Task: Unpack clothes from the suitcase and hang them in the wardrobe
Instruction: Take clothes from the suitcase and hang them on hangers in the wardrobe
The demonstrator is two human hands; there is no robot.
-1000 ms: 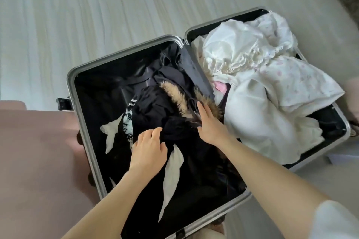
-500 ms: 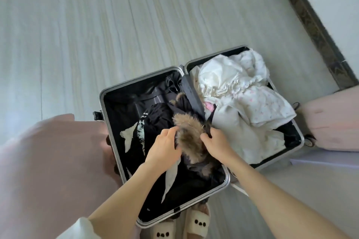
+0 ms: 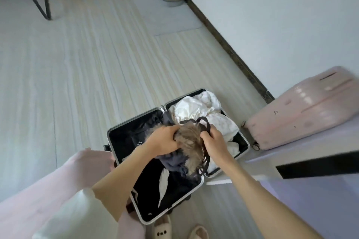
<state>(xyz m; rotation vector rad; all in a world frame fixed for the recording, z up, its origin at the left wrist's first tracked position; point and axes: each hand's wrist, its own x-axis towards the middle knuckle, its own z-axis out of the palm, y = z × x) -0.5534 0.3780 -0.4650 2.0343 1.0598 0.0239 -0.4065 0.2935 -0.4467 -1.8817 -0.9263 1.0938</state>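
Fur-trimmed dark garment (image 3: 187, 142) held above open suitcase (image 3: 124, 129), left hand (image 3: 165, 139) gripping fur, right hand (image 3: 214, 139) pinching black straps (image 3: 204, 122), garment raised higher above suitcase than half a second ago.

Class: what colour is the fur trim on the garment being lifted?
Tan-brown fur trim, clearest in the head view.

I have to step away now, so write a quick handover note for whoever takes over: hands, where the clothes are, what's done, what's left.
Left hand and right hand both grip the fur-trimmed dark garment, lifted above the open suitcase on the floor.
Dark clothes remain in the suitcase's near half, white clothes in the far half.
Done: one garment is picked up.
Left: hang it, then unpack and hang the rest. No wardrobe is in view.
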